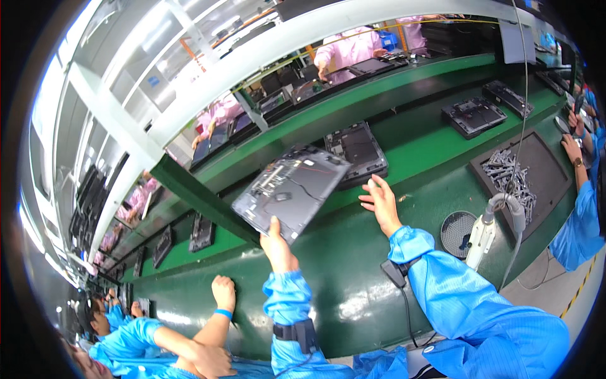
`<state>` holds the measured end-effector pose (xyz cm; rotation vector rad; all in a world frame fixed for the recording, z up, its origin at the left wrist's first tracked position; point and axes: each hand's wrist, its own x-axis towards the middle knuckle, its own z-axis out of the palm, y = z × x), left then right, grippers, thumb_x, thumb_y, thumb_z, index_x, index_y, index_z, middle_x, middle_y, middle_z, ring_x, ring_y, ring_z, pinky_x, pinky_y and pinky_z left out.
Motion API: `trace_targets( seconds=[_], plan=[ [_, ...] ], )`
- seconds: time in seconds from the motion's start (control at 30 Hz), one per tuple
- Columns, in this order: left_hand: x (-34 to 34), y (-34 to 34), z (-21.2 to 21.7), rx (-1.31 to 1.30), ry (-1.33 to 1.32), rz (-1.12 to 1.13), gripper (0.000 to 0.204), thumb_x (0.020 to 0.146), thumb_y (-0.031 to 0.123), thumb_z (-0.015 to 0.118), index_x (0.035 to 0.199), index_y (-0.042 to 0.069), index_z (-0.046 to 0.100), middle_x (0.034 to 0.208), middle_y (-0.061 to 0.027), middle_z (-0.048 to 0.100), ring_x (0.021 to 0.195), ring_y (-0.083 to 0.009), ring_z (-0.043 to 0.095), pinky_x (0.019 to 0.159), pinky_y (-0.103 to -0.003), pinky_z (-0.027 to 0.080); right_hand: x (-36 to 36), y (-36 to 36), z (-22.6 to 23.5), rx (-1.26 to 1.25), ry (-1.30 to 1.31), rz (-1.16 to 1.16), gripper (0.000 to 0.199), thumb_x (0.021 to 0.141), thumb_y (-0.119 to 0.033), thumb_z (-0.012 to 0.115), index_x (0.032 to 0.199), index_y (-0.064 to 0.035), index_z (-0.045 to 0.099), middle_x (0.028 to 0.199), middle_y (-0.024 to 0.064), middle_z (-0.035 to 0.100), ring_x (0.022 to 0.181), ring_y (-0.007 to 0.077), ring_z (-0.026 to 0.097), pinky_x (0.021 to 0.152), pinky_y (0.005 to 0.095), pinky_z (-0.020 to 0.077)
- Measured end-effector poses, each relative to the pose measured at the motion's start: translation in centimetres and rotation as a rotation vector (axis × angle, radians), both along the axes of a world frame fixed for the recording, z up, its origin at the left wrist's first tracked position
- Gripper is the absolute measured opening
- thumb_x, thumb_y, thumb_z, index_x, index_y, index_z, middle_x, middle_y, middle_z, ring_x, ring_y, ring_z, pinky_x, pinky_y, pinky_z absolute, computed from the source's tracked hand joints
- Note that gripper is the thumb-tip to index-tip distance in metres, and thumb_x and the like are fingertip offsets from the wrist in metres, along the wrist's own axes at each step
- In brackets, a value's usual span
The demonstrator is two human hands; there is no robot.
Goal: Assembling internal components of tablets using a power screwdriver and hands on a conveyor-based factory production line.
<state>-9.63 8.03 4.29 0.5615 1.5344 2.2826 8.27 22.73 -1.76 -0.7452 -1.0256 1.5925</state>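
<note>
My left hand (278, 247) grips the near edge of a grey laptop case (303, 196), thumb on top and the other fingers hidden beneath. The case is raised and tilted above the bench; thin cables and small parts show on its inner side. To its right my right hand (380, 203) hovers with fingers apart and nothing in them. Just beyond that hand, a stack of dark laptop cases (360, 148) lies on the green strip, partly covered by the held case. Both my arms wear blue sleeves with black bands and thin cords.
A dark tray (548, 189) full of small grey metal parts stands at right, near a round mesh-topped dish (458, 232) and a white jointed arm (483, 237). More laptop cases (475, 116) lie along the green line. A green post (202, 199) stands left. Co-workers sit on both sides.
</note>
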Motion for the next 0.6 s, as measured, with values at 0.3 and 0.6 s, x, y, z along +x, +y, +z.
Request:
trace_targets(
  seconds=[0.3,0.6],
  plan=[
    [15.5,-11.6,-6.1,-0.050,-0.317,-0.111,0.037,0.093,0.020,0.053,0.120,-0.004,0.047,0.110,-0.0103,0.059,0.097,-0.0170,0.058,0.085,-0.030,0.046,5.5,-6.9,-1.1,0.082,-0.032,0.014,0.051,0.088,-0.027,0.057,0.131,-0.0050,0.042,0.113,0.0105,0.056,0.096,0.0170,0.057,0.083,0.0313,0.0477],
    [20.7,-14.1,-5.8,-0.420,-0.646,-1.154,0.039,0.095,0.025,0.048,0.123,-0.001,0.044,0.108,-0.0159,0.061,0.082,-0.0191,0.064,0.067,-0.028,0.053,8.2,-3.9,0.2,0.150,-0.490,0.064,0.064,0.080,-0.020,0.067,0.134,0.0001,0.039,0.126,0.0247,0.051,0.113,0.0273,0.053,0.092,0.0327,0.0426]
  ],
)
